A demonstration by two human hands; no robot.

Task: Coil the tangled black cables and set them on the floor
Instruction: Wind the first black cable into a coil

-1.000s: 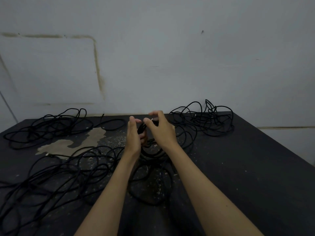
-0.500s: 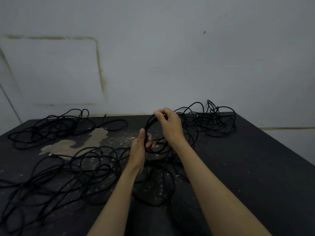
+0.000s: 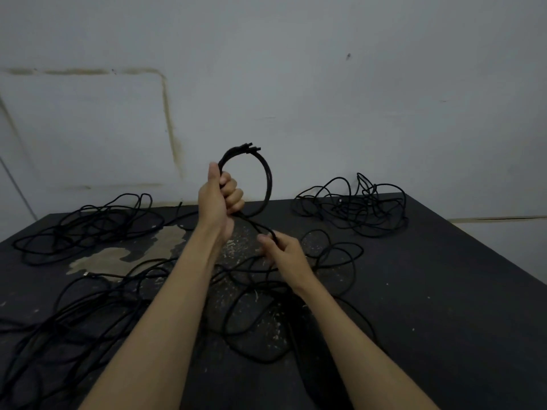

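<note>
My left hand [image 3: 220, 199] is raised above the dark surface and grips a small upright coil of black cable [image 3: 268, 179], whose plug ends stick out at the top. From the coil a strand runs down to my right hand [image 3: 282, 250], which pinches it just above the surface. Below my forearms lies the loose tangle of the same cable [image 3: 254, 324].
A second tangle of black cable [image 3: 352, 205] lies at the back right and a third [image 3: 85, 229] at the back left. More loops [image 3: 59, 329] spread at the near left. The dark surface [image 3: 444, 306] has a worn pale patch [image 3: 130, 253] and ends at a grey wall.
My left hand has risen with the coil, now held upright. My right hand has let go of the loop's top and dropped to the strand below.
</note>
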